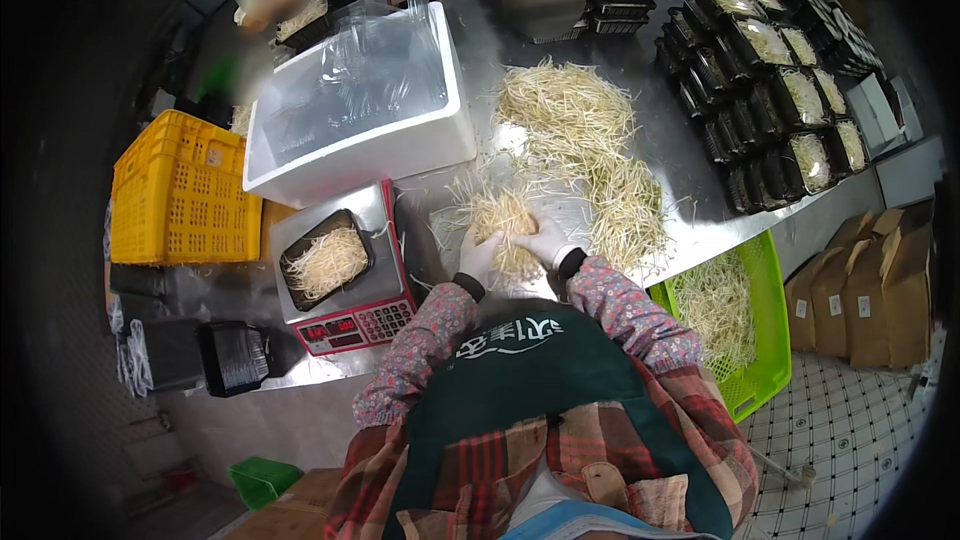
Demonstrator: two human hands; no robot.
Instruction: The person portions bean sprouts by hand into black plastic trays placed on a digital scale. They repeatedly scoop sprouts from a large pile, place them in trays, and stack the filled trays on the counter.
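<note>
Both my hands wear white gloves and close in on one bunch of bean sprouts (507, 217) just above the metal table. My left hand (480, 256) grips its left side, and my right hand (546, 242) presses on its right side. Beyond it a long heap of loose bean sprouts (570, 110) spreads over the table and curves down to the right. To my left, a black tray (345, 223) filled with sprouts rests on the plate of a red weighing scale (360, 325) with a lit display.
Left of the heap stands a white foam box (360, 155) holding clear plastic lids, beside a yellow crate (180, 195). Filled trays (765, 45) are stacked at right. A green basket (770, 340) of sprouts sits below the table edge, near brown paper bags (860, 305). Another person works opposite.
</note>
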